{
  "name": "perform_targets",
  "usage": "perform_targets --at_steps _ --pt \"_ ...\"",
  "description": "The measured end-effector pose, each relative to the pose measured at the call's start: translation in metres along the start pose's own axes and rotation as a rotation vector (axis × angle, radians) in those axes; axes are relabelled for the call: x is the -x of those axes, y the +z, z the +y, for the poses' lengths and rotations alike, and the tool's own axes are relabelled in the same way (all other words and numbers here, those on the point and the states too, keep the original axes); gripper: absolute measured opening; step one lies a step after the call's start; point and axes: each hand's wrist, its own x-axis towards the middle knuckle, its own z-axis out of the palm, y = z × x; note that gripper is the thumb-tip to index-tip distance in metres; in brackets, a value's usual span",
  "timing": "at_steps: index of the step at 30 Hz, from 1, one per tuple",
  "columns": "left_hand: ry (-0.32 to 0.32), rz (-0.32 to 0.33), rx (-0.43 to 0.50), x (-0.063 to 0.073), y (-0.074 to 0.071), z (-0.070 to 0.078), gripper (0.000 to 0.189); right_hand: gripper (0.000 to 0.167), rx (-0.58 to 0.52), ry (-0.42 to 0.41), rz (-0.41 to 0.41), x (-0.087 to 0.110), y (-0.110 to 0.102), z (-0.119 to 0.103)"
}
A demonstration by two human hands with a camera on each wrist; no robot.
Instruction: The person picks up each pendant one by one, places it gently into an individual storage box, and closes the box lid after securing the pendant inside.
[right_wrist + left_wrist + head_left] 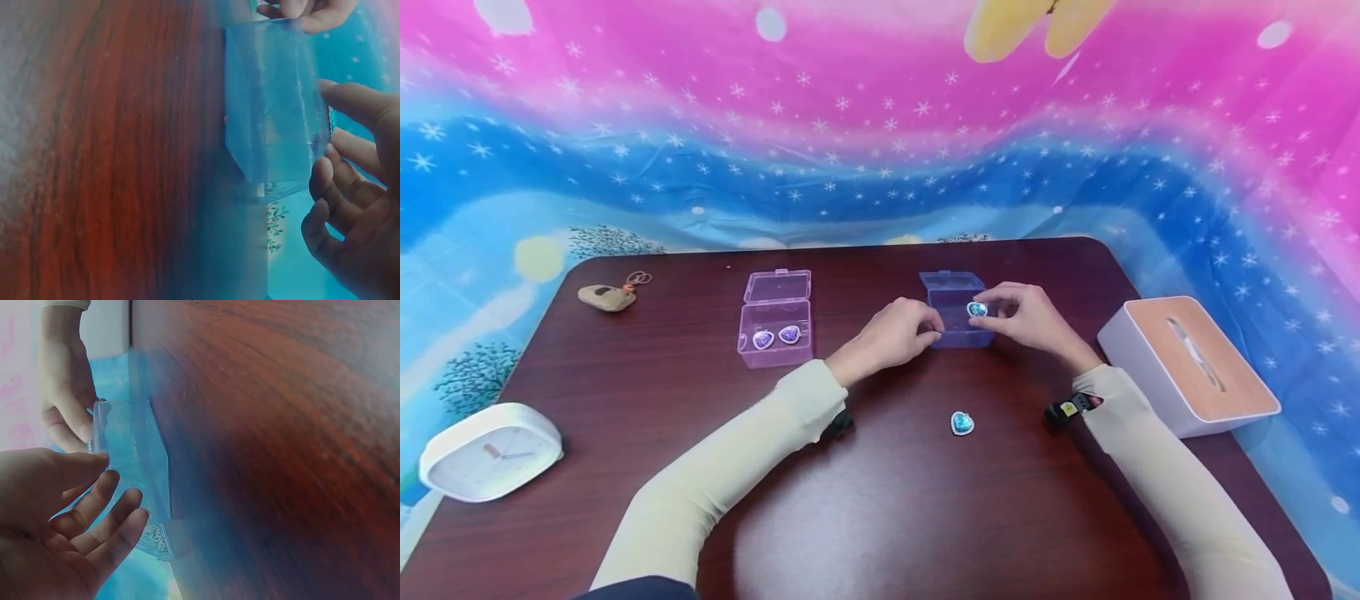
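A small clear blue plastic box [958, 329] stands with its lid up toward the far side. My right hand [1026, 317] pinches a blue heart-shaped gem [977, 309] with a pale beaded edge between thumb and finger, over the right part of this box. At the left wall my left hand [898, 333] grips the rim with thumb and fingers. In the left wrist view the thumb lies at the top edge of the box [134, 456]. The gem shows only as a sliver behind the wall in the right wrist view. Another blue heart gem [962, 423] lies on the table nearer me.
A pink plastic box [777, 357], lid up, holds two purple heart gems [789, 335]. On the table's left are a stone-like ornament with a cord [607, 297] and a white clock [492, 452]. A tissue box [1187, 367] with a wood-coloured top stands beside my right forearm.
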Motion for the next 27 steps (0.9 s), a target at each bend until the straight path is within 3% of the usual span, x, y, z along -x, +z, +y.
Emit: perform_targets --at_steps 27 --pt "-0.011 0.002 -0.007 0.002 -0.002 0.002 0.018 0.033 0.053 -0.061 -0.117 -0.012 -0.001 0.006"
